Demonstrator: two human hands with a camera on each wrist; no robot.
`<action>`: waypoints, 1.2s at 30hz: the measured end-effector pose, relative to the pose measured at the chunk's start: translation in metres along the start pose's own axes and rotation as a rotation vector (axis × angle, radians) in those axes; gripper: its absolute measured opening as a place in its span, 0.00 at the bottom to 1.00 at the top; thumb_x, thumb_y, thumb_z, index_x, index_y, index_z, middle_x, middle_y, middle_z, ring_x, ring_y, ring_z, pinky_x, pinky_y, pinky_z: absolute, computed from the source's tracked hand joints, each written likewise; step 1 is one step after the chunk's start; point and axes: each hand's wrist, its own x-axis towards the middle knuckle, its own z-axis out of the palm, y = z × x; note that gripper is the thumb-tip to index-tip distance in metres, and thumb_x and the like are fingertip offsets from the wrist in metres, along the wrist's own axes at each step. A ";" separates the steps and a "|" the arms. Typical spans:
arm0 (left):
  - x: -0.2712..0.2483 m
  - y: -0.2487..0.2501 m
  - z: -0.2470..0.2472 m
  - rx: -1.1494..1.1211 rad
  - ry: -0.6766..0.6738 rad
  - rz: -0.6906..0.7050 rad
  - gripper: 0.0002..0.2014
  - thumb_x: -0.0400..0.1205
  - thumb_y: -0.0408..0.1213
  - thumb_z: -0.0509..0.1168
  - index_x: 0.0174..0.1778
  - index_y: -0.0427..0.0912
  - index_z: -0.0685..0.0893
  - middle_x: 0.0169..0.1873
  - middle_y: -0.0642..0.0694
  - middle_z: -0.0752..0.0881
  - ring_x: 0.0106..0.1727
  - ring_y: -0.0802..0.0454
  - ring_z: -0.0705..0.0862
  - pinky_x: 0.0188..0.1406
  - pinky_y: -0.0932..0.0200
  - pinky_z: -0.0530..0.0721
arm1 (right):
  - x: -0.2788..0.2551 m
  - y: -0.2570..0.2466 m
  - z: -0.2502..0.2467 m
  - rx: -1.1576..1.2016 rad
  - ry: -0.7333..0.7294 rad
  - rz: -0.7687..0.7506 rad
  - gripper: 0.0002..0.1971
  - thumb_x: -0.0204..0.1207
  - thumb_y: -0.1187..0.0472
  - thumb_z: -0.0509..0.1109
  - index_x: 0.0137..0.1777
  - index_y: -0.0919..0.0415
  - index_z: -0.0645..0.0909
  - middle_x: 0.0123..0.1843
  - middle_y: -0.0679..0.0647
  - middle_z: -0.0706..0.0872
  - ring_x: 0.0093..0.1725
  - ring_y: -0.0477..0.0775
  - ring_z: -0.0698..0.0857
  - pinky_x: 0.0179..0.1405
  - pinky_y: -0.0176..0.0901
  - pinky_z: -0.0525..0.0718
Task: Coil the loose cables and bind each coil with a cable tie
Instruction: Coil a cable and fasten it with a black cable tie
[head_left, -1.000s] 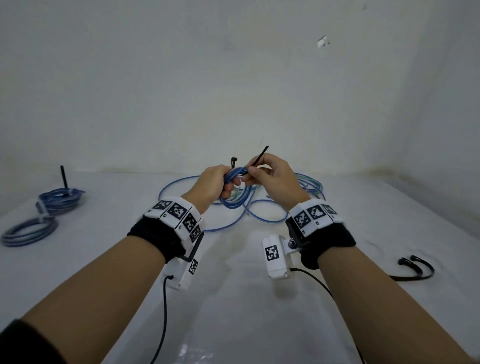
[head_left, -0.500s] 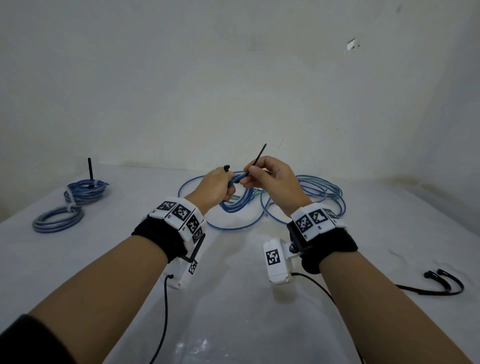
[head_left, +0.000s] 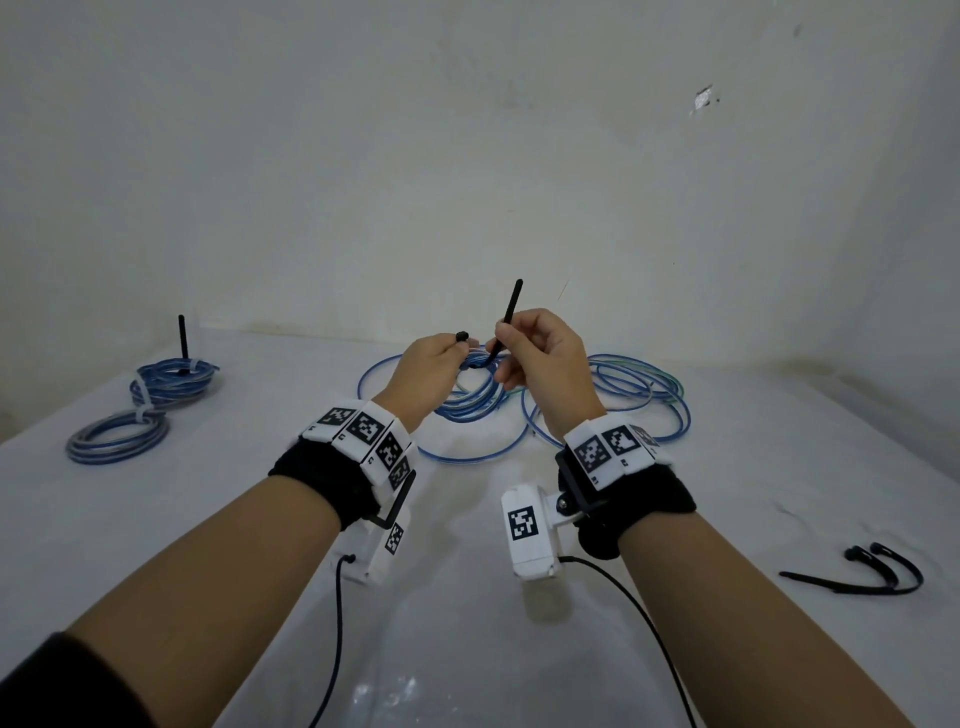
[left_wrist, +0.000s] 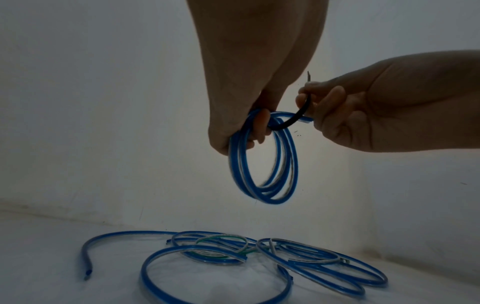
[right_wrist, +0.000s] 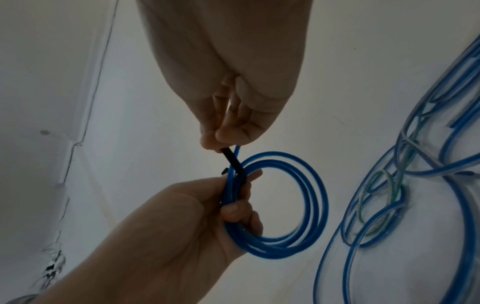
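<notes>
The left hand (head_left: 434, 364) grips a small blue cable coil (left_wrist: 262, 162), held up above the loose cables (left_wrist: 259, 259) lying on the white counter (head_left: 467, 623). The right hand (head_left: 540, 358) pinches a black cable tie (head_left: 506, 325) that passes round the coil's strands just beside the left fingers (right_wrist: 244, 207). The tie's tail points up.
</notes>
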 end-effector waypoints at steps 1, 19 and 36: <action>0.000 -0.001 0.001 0.021 0.018 0.017 0.12 0.86 0.33 0.55 0.52 0.37 0.84 0.39 0.43 0.80 0.36 0.54 0.73 0.44 0.58 0.71 | 0.000 -0.001 0.002 0.011 0.013 0.010 0.04 0.81 0.66 0.64 0.46 0.67 0.77 0.39 0.67 0.83 0.23 0.47 0.81 0.23 0.36 0.81; 0.005 0.001 0.003 -0.064 0.231 0.089 0.05 0.83 0.33 0.62 0.48 0.39 0.82 0.36 0.53 0.81 0.35 0.59 0.77 0.37 0.67 0.75 | -0.002 0.003 0.008 -0.033 0.007 0.039 0.06 0.80 0.68 0.64 0.42 0.64 0.73 0.35 0.60 0.83 0.22 0.48 0.79 0.22 0.38 0.80; 0.002 0.009 0.002 -0.120 0.306 0.229 0.05 0.81 0.32 0.64 0.45 0.44 0.84 0.38 0.54 0.84 0.40 0.59 0.81 0.42 0.70 0.78 | 0.002 0.001 0.014 -0.020 0.042 0.067 0.08 0.81 0.64 0.65 0.40 0.63 0.76 0.30 0.56 0.81 0.20 0.49 0.75 0.20 0.36 0.75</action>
